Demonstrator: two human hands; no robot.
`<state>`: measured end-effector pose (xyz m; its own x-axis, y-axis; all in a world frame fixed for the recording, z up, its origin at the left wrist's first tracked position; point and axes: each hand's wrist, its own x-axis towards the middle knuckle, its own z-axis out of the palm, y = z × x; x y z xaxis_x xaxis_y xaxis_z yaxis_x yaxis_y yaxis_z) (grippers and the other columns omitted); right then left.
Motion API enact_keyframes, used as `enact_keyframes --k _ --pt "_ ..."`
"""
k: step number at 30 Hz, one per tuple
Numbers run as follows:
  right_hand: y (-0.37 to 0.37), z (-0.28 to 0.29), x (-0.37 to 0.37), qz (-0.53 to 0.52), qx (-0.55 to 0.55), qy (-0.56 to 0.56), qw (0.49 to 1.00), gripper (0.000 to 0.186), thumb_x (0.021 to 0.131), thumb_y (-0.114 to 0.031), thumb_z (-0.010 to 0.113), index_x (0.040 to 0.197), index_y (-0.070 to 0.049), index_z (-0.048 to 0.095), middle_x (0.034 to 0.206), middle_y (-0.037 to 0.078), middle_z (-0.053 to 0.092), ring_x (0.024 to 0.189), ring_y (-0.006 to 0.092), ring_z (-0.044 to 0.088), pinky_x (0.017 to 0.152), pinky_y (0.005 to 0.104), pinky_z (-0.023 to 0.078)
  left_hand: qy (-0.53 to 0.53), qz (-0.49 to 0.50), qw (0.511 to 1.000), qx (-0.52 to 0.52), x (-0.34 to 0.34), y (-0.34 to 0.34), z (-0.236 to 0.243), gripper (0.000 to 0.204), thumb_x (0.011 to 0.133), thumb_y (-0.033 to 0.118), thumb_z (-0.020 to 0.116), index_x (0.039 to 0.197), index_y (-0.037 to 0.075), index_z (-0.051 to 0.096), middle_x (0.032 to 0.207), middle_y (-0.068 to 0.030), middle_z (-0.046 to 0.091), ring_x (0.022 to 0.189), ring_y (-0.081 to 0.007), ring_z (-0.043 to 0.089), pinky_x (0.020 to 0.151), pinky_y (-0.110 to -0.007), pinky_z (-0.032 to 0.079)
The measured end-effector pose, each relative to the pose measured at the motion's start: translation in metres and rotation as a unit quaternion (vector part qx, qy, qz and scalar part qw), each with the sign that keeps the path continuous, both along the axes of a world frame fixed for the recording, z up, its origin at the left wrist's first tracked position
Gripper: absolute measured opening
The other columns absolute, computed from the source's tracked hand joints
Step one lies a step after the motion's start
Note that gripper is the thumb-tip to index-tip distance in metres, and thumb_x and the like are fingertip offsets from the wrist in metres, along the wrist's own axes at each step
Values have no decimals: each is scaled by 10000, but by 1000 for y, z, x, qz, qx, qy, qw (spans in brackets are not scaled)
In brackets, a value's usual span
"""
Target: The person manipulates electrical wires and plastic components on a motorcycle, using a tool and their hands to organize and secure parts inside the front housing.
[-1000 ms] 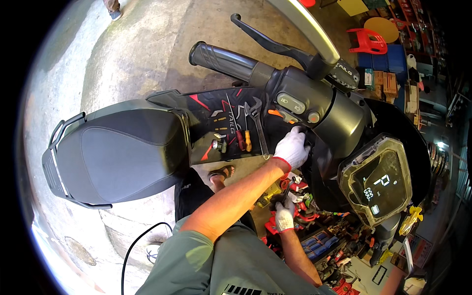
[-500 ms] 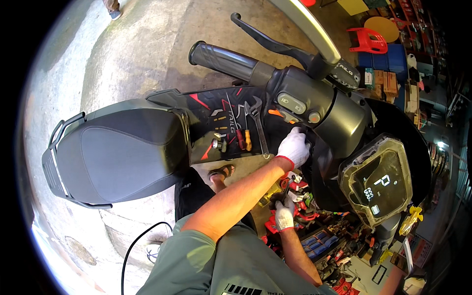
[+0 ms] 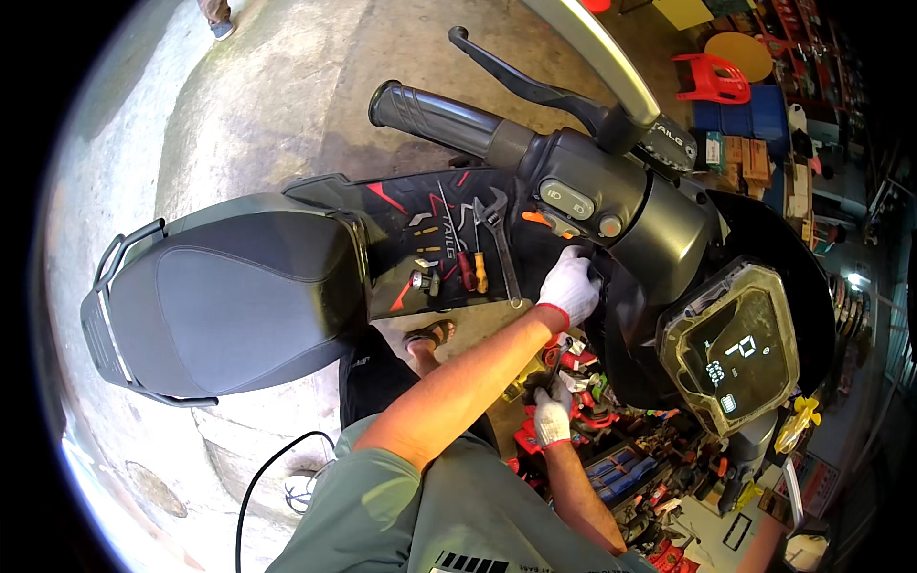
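My left hand [image 3: 570,289], in a white glove with a red cuff, reaches under the scooter's handlebar housing [image 3: 585,183]. Its fingers are curled against the dark front panel, and their tips are hidden. Lower down, my right hand [image 3: 552,417], gloved alike, is closed around a slim dark thing that I cannot make out. On the footboard [image 3: 387,277] lie an adjustable wrench [image 3: 501,244], a red-handled screwdriver [image 3: 466,271], a yellow-handled screwdriver [image 3: 480,273] and several small metal pieces [image 3: 427,232]. The dashboard display [image 3: 731,358] is lit.
The black seat [image 3: 258,301] stretches left. A handgrip [image 3: 430,119], brake lever [image 3: 525,86] and mirror stalk [image 3: 616,57] stick out above. Red and dark tools [image 3: 592,420] crowd the lower right. Behind stand a red plastic stool [image 3: 716,79] and boxes [image 3: 750,160]. A foot [image 3: 220,24] shows top left.
The view has shifted very slightly, so the dashboard sits a little further left. Both hands stay in nearly the same places.
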<state>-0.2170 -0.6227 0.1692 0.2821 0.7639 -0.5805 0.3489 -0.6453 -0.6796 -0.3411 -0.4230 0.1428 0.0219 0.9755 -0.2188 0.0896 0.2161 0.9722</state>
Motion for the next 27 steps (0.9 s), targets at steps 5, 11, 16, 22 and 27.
enact_keyframes --k 5,11,16,22,27 --pt "-1 1 0 1 -12 -4 1000 263 909 84 438 1068 -9 624 913 51 665 732 123 605 643 263 508 3 -18 1000 -11 -6 -4 1 382 869 207 673 1178 -16 650 1344 -196 531 1166 -381 582 999 -433 486" --pt "-2 -1 4 12 -7 -12 1000 255 917 77 445 1082 -8 621 922 54 663 733 128 608 657 264 514 93 -38 994 35 12 6 -14 364 868 217 674 1141 -25 664 1340 -201 531 1153 -381 586 988 -438 494" --pt "-2 -1 3 -12 -17 13 1000 252 926 73 439 1085 -5 619 921 54 662 726 131 607 655 267 513 141 -77 985 64 13 2 -21 360 866 214 677 1135 -24 660 1336 -213 528 1152 -382 589 986 -436 497" --pt "1 -1 5 -4 -16 14 1000 253 928 72 437 1085 -5 619 921 51 662 724 128 607 653 265 508 79 -65 994 25 16 5 -24 353 871 236 673 1114 -20 654 1305 -208 549 1118 -388 598 966 -452 502" --pt "0 -4 9 28 4 -21 999 259 918 78 441 1085 -2 621 926 55 664 738 135 614 668 270 516 90 -53 994 41 10 1 -19 350 875 243 668 1113 -14 665 1292 -210 559 1130 -390 596 975 -450 496"
